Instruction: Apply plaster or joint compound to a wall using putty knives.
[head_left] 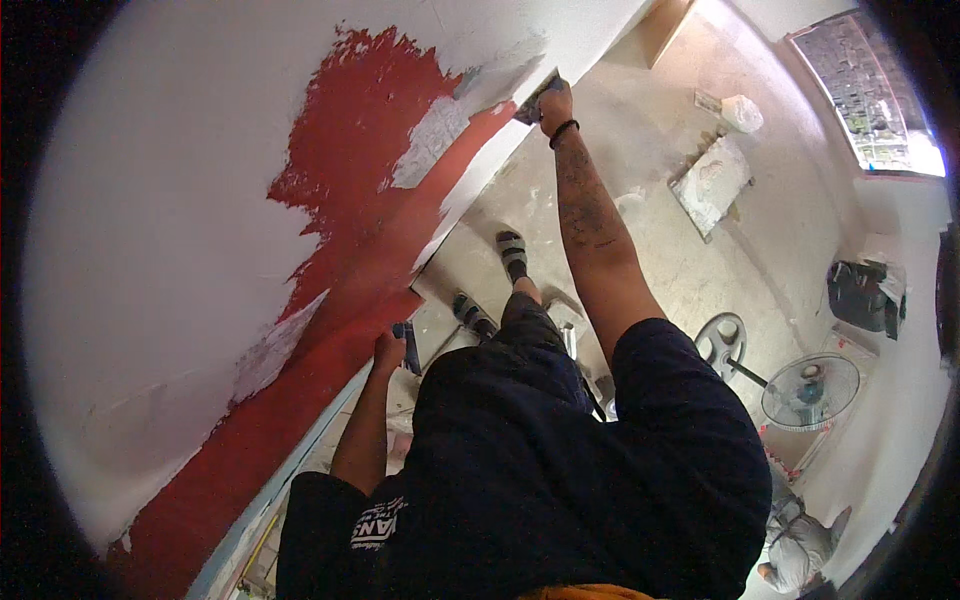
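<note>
In front of me on the left is a white wall [180, 230] with a large, rough-edged red area [350, 150]. Patches of pale grey-white filler [430, 140] lie over parts of the red. My right hand [555, 108], arm stretched far forward, is closed around a flat-bladed trowel [530, 108], its blade against the wall at the far end of the red strip. Closer to my body, my left hand [387, 352] is closed on a small dark flat tool [408, 346] beside the wall's lower red part. The tool's exact kind is hard to make out.
On the floor [640, 150] to the right lies a white-smeared board [712, 187], with a round white item [741, 113] beyond it. A standing fan [810, 392] with a round base [721, 345] is at right, near a black bag [862, 295]. My sandalled feet [512, 254] are below.
</note>
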